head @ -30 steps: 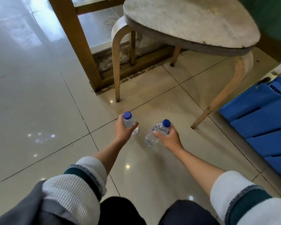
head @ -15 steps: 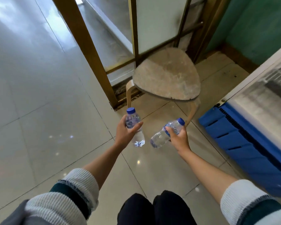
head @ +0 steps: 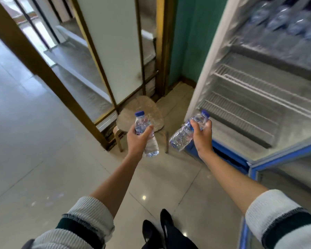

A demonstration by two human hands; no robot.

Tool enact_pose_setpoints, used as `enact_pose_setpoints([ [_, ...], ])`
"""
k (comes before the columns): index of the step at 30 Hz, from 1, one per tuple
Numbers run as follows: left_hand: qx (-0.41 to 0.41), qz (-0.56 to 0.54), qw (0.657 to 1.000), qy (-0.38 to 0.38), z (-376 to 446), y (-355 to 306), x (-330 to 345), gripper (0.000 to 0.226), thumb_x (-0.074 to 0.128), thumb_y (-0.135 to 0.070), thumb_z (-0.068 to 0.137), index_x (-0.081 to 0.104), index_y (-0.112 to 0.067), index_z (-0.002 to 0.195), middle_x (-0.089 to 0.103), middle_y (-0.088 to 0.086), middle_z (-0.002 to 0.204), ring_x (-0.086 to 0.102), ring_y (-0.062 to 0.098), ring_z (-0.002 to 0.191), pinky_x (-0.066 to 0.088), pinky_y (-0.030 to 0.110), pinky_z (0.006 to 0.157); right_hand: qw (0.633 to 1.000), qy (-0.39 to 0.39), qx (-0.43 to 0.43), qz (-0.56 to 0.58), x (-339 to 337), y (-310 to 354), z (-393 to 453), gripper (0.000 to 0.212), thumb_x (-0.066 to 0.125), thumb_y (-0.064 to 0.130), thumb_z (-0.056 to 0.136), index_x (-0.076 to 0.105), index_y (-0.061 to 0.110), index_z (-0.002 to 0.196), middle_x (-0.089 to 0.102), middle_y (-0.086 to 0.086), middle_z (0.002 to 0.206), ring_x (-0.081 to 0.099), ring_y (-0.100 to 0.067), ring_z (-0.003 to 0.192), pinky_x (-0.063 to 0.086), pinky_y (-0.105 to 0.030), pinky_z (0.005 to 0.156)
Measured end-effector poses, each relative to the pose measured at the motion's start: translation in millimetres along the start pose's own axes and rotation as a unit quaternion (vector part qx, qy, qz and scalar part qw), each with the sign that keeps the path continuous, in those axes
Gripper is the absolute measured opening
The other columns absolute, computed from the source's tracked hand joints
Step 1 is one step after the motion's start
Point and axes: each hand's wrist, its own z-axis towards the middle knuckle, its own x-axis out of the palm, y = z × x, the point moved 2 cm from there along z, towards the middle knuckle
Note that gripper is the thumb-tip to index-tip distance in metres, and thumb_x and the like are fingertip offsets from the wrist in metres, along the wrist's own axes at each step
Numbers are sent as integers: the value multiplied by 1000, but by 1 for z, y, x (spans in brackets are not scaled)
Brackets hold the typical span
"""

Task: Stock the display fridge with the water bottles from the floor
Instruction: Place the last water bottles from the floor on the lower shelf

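**Bottles lifted toward the open fridge**

Left hand (head: 138,139) grips one bottle (head: 145,133) near upright at frame centre; right hand (head: 202,136) grips a tilted second bottle (head: 184,134). Since a second ago both have risen from the floor, and the fridge (head: 205,72), at right, has come into view. Its wire shelf (head: 250,97) is bare; placing likely follows.

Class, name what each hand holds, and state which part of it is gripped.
Left hand grips a bottle round its middle; right hand grips a second bottle near its upper half.
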Motion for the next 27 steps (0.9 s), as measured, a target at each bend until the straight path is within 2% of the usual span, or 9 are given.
enact_pose_setpoints([
  [2,-4,-37,999,6,-14,-32,25,17,73,-24,84,59,-29,93,68,1,91,70,18,82,57,32,72,999,-34,-29,26,-28,37,-4,33,63,30,89,50,24,119,63,0,106,64,-12,91,56,-37,80],
  [5,-15,-72,997,13,-25,-62,59,14,70,-29,87,58,-30,93,69,4,94,70,26,91,58,40,82,994,-77,-59,48,-69,79,-9,33,58,24,93,48,13,123,60,1,94,59,-3,71,50,-19,60],
  [8,-14,-82,996,38,-35,-82,97,21,70,-36,85,55,-30,99,67,6,104,68,24,96,56,41,87,990,-110,-78,49,-115,106,-13,24,57,23,95,49,16,116,61,-3,102,62,-6,80,48,-11,55],
  [12,8,-83,991,105,-50,-108,156,25,69,-34,87,52,-25,103,64,6,102,65,17,85,53,30,74,981,-159,-100,55,-173,129,-13,30,60,26,94,50,12,119,62,-7,106,64,-10,83,49,-13,54],
  [15,17,-85,985,146,-61,-125,205,39,69,-33,87,46,-17,114,61,6,101,64,17,84,52,29,70,974,-188,-114,47,-213,146,-12,29,60,25,94,49,13,119,63,0,94,64,3,67,48,-12,52],
  [17,11,-91,983,162,-69,-133,237,50,70,-34,86,40,-15,121,60,3,100,65,17,84,52,28,68,971,-199,-120,48,-241,154,-9,30,61,25,93,50,15,118,63,3,92,65,3,69,49,-14,54],
  [20,-7,-107,974,200,-78,-142,277,56,70,-37,85,38,-16,125,62,5,106,67,17,88,53,28,68,970,-206,-119,43,-277,163,-3,33,65,32,90,52,19,117,65,0,98,67,-14,85,54,-28,64],
  [23,-27,-97,968,230,-83,-146,312,63,71,-45,83,37,-15,127,62,8,111,67,20,93,57,36,76,965,-227,-123,47,-308,173,9,31,63,32,91,51,18,115,63,3,94,64,-9,78,53,-26,66],
  [27,-49,-113,954,272,-81,-148,352,54,71,-41,84,41,-14,120,63,10,107,68,25,93,58,43,82,959,-252,-105,76,-335,185,36,30,62,37,91,48,20,111,61,1,96,63,-10,80,52,-27,66],
])
